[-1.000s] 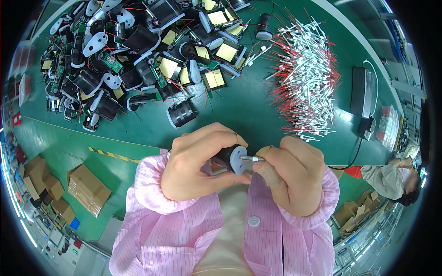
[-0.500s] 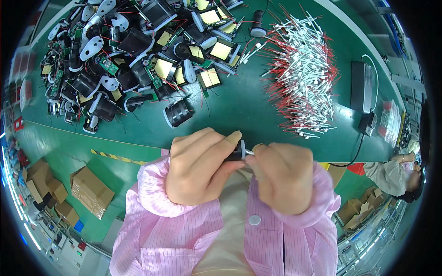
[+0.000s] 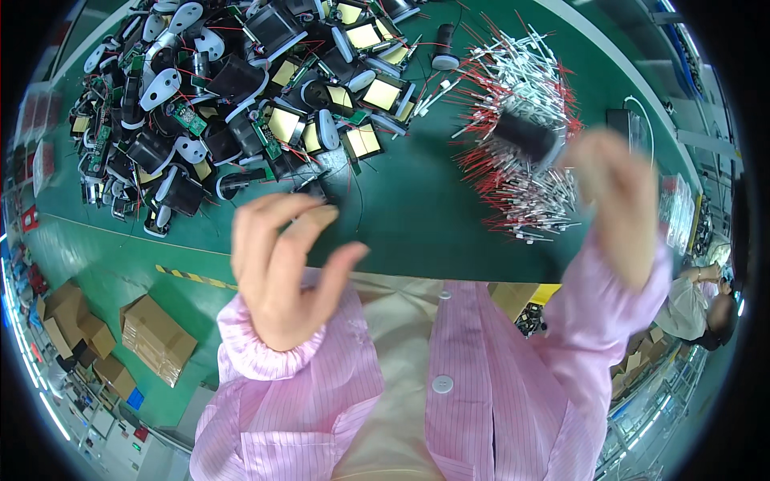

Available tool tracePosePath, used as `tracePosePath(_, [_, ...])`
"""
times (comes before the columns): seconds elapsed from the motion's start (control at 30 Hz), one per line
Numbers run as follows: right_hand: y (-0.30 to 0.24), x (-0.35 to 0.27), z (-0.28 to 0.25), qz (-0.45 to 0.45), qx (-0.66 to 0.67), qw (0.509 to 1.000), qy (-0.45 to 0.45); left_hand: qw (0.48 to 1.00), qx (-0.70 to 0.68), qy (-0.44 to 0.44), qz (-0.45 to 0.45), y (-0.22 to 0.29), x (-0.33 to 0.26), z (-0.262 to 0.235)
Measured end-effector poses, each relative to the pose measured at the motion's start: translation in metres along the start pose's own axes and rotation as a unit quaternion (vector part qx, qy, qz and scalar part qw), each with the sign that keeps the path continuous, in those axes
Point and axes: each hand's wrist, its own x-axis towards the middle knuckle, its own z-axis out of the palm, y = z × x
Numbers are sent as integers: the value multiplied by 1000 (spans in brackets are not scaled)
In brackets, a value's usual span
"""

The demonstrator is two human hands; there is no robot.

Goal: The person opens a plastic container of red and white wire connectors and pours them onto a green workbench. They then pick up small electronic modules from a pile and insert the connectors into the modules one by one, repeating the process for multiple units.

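Observation:
My left hand hovers at the table's front edge with thumb and fingers apart, empty. Just beyond its fingertips lies a black part, mostly hidden by the hand. My right hand, smeared by motion, is at the right over the table. At its fingertips is a blurred black housing with a grey end cap, above the pile of white and red wire leads. At the left spreads a large heap of black housings with grey caps, yellow pads, green circuit boards and thin wires.
A single black cylinder stands near the wire leads on the green table. A black box with a white cord is behind my right hand. Farther right are a clear plastic bag and another person. Cardboard boxes lie on the floor.
My hands have parted. The right has swung right and away from me with the black housing, formerly gripped in my left hand. My left has moved left and opened.

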Motion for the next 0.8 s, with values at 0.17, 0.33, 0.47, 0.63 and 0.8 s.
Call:
tracePosePath(0.17, [91,163,-69,107,145,983,26,985,116,-87,-89,-5,-14,-3])
tracePosePath(0.33, [74,209,-61,99,214,963,131,987,142,-29,-65,-21,-23,15])
tracePosePath(0.47, [63,188,-19,-291,-108,945,102,989,124,14,-78,-25,-25,24])
tracePosePath(0.63, [-17,84,62,-428,-352,828,-88,986,42,99,-128,-28,-36,30])
tracePosePath(0.8, [-6,83,85,-451,-444,774,-17,973,-73,168,-138,-19,-37,17])
